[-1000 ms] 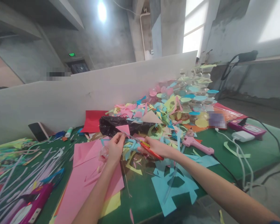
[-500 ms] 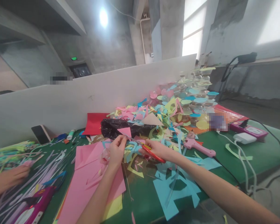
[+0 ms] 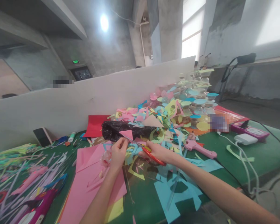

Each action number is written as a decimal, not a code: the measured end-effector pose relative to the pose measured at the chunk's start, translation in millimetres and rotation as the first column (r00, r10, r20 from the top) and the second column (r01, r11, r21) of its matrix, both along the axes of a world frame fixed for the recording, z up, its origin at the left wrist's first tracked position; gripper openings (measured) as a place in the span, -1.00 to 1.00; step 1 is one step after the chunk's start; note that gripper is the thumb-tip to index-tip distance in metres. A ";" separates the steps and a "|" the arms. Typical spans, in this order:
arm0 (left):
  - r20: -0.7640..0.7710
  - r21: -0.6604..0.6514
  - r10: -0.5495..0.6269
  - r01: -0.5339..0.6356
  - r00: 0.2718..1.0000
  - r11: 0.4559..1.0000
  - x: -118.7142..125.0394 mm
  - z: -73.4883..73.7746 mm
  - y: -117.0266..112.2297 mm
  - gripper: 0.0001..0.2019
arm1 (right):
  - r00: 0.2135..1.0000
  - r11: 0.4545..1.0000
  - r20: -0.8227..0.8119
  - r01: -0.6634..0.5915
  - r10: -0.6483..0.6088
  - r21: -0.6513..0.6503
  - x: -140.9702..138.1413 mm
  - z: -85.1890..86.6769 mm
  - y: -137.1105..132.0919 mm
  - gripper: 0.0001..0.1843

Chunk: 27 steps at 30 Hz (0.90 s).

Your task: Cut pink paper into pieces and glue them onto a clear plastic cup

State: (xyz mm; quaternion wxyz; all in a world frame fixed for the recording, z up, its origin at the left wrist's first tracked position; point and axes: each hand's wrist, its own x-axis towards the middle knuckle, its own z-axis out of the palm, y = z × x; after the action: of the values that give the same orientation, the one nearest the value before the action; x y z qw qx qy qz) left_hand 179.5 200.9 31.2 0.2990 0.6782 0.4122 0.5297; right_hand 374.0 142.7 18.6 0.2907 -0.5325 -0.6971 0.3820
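While the left hand (image 3: 118, 152) pinched pink triangular paper (image 3: 128, 134), the right hand (image 3: 156, 151) gripped red-and-yellow-handled metal scissors (image 3: 146, 148), long axis diagonal, blades pointing forward-left.

Both forearms bare, reaching in from the bottom of the view and angled toward each other. Left forearm (image 3: 102, 193) slants up and right, wrist (image 3: 116, 165) roughly in line with it; left hand (image 3: 118, 151) raised, thumb and forefinger pinched, other fingers bent in. Right forearm (image 3: 207, 178) longer in view, runs from the lower right corner up and left — right hand (image 3: 158, 151) curled in a closed grip, back of hand mostly up. Hands near each other — not touching, left slightly higher.
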 end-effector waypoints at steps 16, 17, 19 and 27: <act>0.023 -0.026 -0.012 0.013 1.000 1.000 0.4 0.7 -3.1 -0.74 | 1.000 1.000 0.009 0.001 -0.002 0.027 -0.8 3.6 -1.4 -0.48; 0.025 -0.027 -0.014 0.014 1.000 1.000 0.8 1.0 -3.4 -0.74 | 1.000 1.000 0.006 -0.006 0.006 0.020 -0.4 3.9 -1.9 -0.47; 0.029 -0.026 -0.018 0.019 0.999 0.999 1.6 1.5 -4.5 -0.74 | 1.000 1.000 0.006 -0.009 0.009 0.006 0.0 4.1 -2.7 -0.45; 0.028 -0.030 -0.025 0.025 0.999 0.999 2.2 0.8 -4.5 -0.74 | 0.995 0.997 0.079 0.054 -0.059 0.056 -4.9 0.9 -1.8 -0.45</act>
State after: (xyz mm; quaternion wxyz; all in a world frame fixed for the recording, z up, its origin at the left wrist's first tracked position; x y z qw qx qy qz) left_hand 181.7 196.3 31.9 0.3217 0.6713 0.4076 0.5289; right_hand 369.2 140.8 19.4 0.2874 -0.5589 -0.7029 0.3331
